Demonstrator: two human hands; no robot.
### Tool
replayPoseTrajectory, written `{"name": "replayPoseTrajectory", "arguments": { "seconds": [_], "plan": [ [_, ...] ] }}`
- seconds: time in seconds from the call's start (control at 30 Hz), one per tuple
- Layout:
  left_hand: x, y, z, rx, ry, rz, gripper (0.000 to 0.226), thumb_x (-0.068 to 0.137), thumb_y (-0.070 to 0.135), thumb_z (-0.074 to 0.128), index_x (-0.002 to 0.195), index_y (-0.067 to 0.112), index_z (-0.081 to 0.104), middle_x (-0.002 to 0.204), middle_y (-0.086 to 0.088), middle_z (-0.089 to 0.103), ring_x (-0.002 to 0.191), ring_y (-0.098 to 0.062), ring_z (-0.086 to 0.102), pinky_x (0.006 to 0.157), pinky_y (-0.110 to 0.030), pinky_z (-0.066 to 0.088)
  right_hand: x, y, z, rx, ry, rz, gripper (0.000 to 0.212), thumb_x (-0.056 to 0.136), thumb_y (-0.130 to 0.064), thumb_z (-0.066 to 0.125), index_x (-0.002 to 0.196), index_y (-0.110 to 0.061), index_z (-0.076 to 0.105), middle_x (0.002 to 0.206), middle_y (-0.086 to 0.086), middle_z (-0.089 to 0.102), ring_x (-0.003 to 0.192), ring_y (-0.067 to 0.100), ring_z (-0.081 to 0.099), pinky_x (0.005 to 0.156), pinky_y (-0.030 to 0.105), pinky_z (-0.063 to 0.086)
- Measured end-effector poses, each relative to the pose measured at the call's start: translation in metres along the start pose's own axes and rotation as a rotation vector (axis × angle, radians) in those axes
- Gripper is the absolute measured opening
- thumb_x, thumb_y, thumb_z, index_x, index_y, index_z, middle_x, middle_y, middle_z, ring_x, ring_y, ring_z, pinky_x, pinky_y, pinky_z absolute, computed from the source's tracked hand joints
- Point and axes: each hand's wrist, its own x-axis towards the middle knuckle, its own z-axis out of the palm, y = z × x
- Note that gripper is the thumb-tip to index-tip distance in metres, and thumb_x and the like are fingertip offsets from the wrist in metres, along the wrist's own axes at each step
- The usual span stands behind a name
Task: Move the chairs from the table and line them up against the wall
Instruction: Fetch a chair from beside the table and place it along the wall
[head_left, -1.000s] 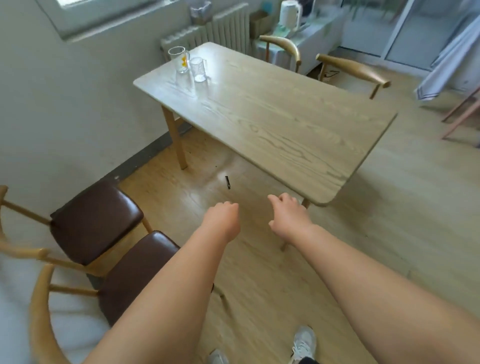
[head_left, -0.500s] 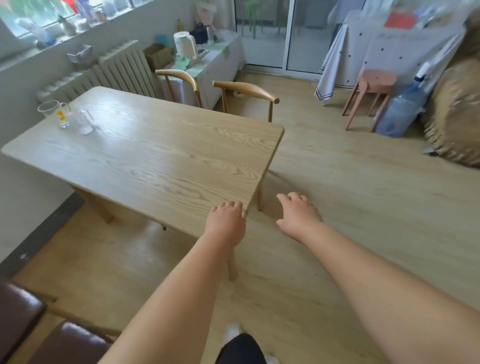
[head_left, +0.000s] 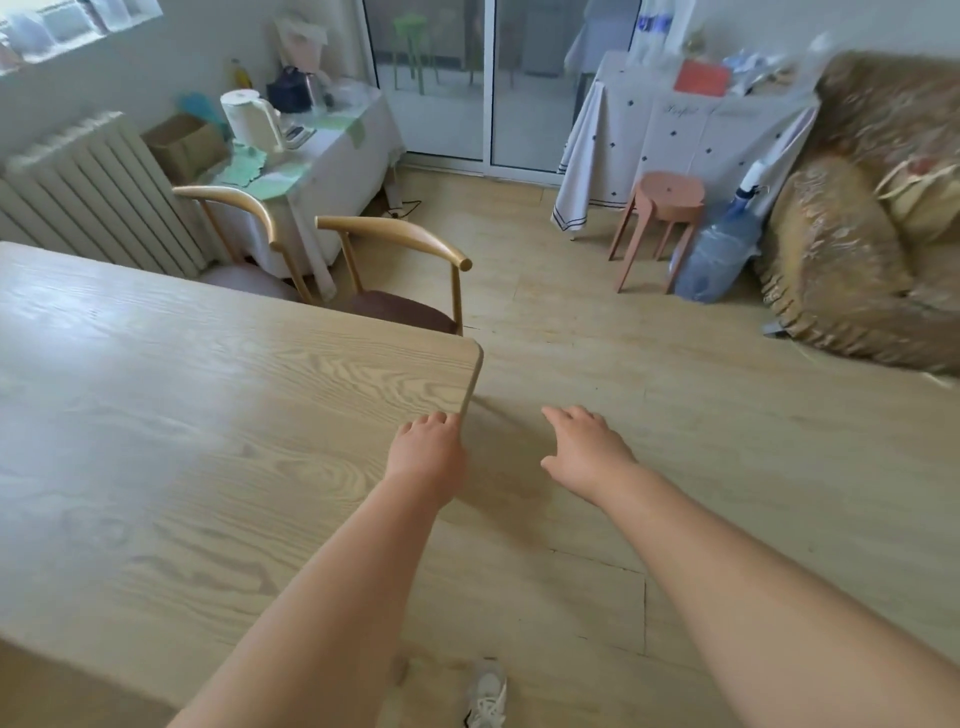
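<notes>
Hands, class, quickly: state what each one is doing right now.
Left hand: open, empty, fingers loosely curled over the table edge.
Right hand: open, empty, above the floor.

table (head_left: 182, 441) hides both chairs' (head_left: 400, 312) legs; left edge crops it.

Pale wood floor (head_left: 623, 364); white radiator (head_left: 93, 192) under window; glass sliding doors (head_left: 467, 78); covered sofa (head_left: 857, 208); pink stool (head_left: 660, 223); daylight was soft

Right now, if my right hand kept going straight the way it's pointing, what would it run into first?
Probably nothing soon. The right hand points up the open wooden floor, passing right of the nearer chair and the table corner. The glass door lies far ahead; depth is hard to judge.
</notes>
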Motion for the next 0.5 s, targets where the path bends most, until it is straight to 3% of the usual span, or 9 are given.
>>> {"name": "replayPoseTrajectory", "arguments": {
  "seconds": [0.1, 0.23, 0.5],
  "plan": [
    [0.047, 0.013, -0.018, 0.013, -0.008, 0.015, 0.050, 0.094, 0.025, 0.048, 0.143, 0.015, 0.040, 0.141, -0.005, 0.048, 0.130, -0.026, 0.041, 0.106, -0.037, 0.032, 0.041, 0.018, -0.026, 0.031, 0.032, 0.000, 0.062, 0.090, -0.025, 0.056, 0.146, -0.020, 0.029, 0.146, 0.009, 0.038, 0.130, 0.032, 0.037, 0.103, 0.040, 0.038],
    [0.096, 0.027, -0.031, 0.025, -0.005, 0.025, 0.046, 0.099, 0.032, 0.038, 0.141, 0.015, 0.042, 0.140, -0.006, 0.049, 0.128, -0.028, 0.043, 0.105, -0.038, 0.033, 0.085, 0.036, -0.050, 0.030, 0.025, -0.016, 0.062, 0.089, -0.026, 0.057, 0.145, -0.020, 0.031, 0.145, 0.009, 0.039, 0.129, 0.032, 0.039, 0.102, 0.040, 0.040],
    [0.232, 0.069, -0.053, 0.025, 0.059, -0.054, 0.038, 0.099, 0.035, 0.040, 0.129, 0.015, 0.052, 0.131, -0.003, 0.054, 0.121, -0.024, 0.048, 0.102, -0.035, 0.036, 0.233, 0.087, -0.114, 0.056, 0.002, -0.103, 0.064, 0.088, -0.025, 0.057, 0.146, -0.025, 0.030, 0.146, 0.007, 0.038, 0.130, 0.031, 0.039, 0.103, 0.040, 0.041]
  ]
}}
